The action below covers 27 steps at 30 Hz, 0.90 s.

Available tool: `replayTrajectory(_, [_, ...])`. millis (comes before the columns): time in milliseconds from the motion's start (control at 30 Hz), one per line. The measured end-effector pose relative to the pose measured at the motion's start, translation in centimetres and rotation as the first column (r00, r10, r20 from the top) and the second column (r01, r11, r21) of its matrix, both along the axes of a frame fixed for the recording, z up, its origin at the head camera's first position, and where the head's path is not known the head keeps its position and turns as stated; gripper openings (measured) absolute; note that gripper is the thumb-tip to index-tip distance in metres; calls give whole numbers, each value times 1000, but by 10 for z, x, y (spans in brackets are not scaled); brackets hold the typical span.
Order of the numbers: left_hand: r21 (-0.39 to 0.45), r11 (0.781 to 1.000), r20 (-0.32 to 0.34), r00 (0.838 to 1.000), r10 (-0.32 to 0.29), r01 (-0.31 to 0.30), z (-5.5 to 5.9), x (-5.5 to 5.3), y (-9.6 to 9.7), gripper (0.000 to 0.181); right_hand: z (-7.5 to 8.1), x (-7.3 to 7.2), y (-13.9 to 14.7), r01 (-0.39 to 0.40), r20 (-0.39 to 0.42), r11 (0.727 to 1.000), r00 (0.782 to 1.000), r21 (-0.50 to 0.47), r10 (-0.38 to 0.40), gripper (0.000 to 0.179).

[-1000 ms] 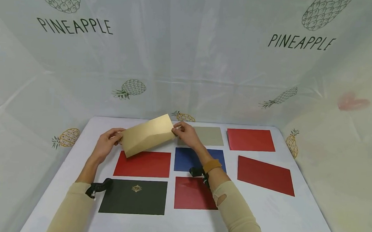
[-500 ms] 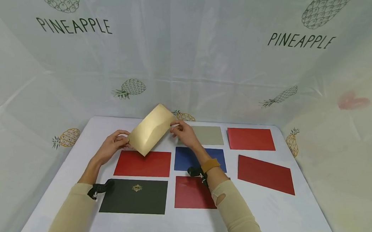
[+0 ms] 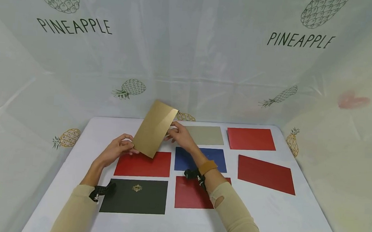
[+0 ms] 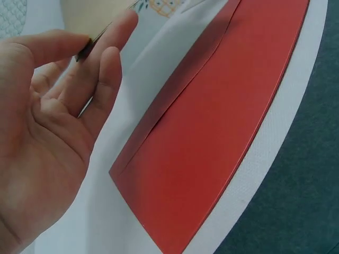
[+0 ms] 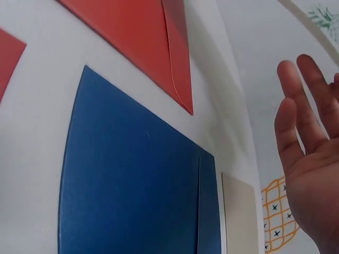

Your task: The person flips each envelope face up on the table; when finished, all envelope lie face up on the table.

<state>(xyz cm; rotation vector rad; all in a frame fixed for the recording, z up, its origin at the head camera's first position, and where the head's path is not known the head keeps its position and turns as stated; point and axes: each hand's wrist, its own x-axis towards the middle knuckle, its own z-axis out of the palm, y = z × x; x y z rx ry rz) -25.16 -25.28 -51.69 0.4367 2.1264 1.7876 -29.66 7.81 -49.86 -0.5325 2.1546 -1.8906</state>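
A gold envelope [image 3: 155,129] is held up tilted over the far left of the table. My left hand [image 3: 118,150] pinches its lower left corner; in the left wrist view, the thumb and fingers [image 4: 111,34] close on its thin edge. Close by the envelope's right edge is my right hand [image 3: 180,135], its fingers [image 5: 294,106] spread and loosely bent in the right wrist view. Beneath the gold envelope lies a bright red envelope [image 3: 144,166], partly covered by it in the head view. A blue envelope [image 3: 183,160] lies under my right forearm.
A dark green envelope [image 3: 136,201] with a gold emblem lies nearest on the left, beside a dark red one [image 3: 190,194]. At the back are a beige envelope [image 3: 207,135] and a red envelope [image 3: 251,139]. Another dark red envelope [image 3: 265,174] lies slanted on the right.
The gold envelope has turned from lying nearly crosswise to standing steeper, its top now higher. My right hand has let go of its right end; my left hand has moved slightly right.
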Motion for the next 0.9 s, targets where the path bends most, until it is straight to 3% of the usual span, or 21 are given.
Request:
replayTrajectory(133, [-2, 1000, 32, 999, 6, -6, 0, 2, 1, 30, 5, 2, -2, -49, 40, 998, 998, -44, 51, 30])
replayTrajectory(300, [-67, 998, 44, 999, -18, 21, 1, 2, 3, 31, 7, 3, -4, -14, 29, 1000, 999, 4, 14, 24])
replayTrajectory(467, [-151, 989, -36, 999, -13, 7, 6, 1, 8, 40, 7, 6, -4, 6, -24, 999, 1000, 38, -5, 25])
replayTrajectory(667, [-110, 994, -121, 992, -23, 10, 12, -3, 12, 56, 5, 7, -5, -68, -85, 991, 993, 112, 77, 20])
replayTrajectory(900, [-66, 996, -186, 981, 49, -62, 18, -7, 16, 68, 7, 9, -4, -108, -77, 983, 990, 151, 121, 20])
